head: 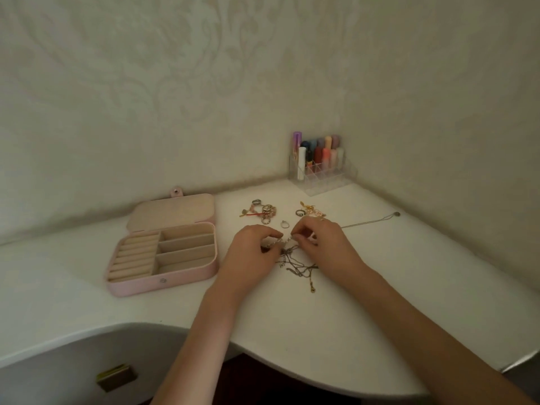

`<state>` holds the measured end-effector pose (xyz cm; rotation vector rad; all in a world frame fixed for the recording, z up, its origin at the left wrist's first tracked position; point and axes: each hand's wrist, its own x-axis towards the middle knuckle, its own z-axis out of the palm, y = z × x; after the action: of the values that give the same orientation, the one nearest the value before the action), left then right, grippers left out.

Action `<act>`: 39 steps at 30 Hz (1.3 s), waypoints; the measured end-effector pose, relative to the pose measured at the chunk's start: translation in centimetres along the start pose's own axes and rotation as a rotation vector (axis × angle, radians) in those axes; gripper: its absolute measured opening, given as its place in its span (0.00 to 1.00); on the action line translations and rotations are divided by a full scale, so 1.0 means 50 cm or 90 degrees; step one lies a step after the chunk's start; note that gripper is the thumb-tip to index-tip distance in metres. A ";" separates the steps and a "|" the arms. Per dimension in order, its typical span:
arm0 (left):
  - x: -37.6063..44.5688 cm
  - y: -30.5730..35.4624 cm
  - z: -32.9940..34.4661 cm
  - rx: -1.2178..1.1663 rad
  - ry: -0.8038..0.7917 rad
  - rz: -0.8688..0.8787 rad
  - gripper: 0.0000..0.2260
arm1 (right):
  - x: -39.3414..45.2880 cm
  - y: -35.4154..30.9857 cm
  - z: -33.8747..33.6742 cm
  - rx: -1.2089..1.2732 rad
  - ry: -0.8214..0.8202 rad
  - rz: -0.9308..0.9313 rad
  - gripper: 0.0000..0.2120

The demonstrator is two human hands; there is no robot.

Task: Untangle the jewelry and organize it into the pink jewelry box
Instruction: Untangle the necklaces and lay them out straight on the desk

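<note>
The pink jewelry box [140,287] lies open at the left of the white desk, its ring rolls and side compartments holding nothing. A tangle of thin chains [298,266] lies in the middle of the desk. My left hand [251,252] and my right hand [324,244] both pinch the top of this tangle with their fingertips, close together. Behind my hands lie a small ring [285,224], a cluster of rings and bracelets [263,213] and a gold-coloured cluster [311,211]. A long thin necklace [371,220] stretches out to the right.
A clear organizer with several lipsticks [320,165] stands in the back corner against the wall. The white desk [321,331] has a curved front edge near my forearms. A drawer handle [117,377] shows below at the left.
</note>
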<state>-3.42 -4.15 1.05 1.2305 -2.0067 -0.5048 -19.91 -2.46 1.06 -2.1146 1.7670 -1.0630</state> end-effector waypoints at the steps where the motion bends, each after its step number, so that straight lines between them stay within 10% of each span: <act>1: -0.001 0.005 0.001 -0.022 -0.004 -0.005 0.07 | 0.002 -0.013 -0.001 0.094 0.040 0.022 0.01; 10: 0.006 0.002 -0.005 -0.305 0.155 -0.137 0.08 | 0.042 -0.058 -0.037 0.770 0.146 0.272 0.07; 15: 0.006 0.001 -0.005 -0.267 0.201 -0.082 0.06 | 0.031 -0.053 -0.033 0.718 0.020 0.286 0.10; 23: -0.007 0.013 -0.024 -0.025 0.388 -0.009 0.07 | -0.002 -0.051 -0.015 0.165 -0.018 0.038 0.04; 32: -0.006 0.014 0.001 0.212 0.025 0.026 0.07 | 0.011 -0.037 -0.086 0.689 0.100 0.130 0.14; 39: 0.011 -0.018 0.003 0.040 0.190 0.012 0.05 | 0.019 0.013 -0.129 0.761 0.350 0.184 0.13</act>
<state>-3.13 -5.04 0.60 1.2425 -1.7891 -0.2337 -24.41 -1.61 5.76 -0.8595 0.9940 -2.0029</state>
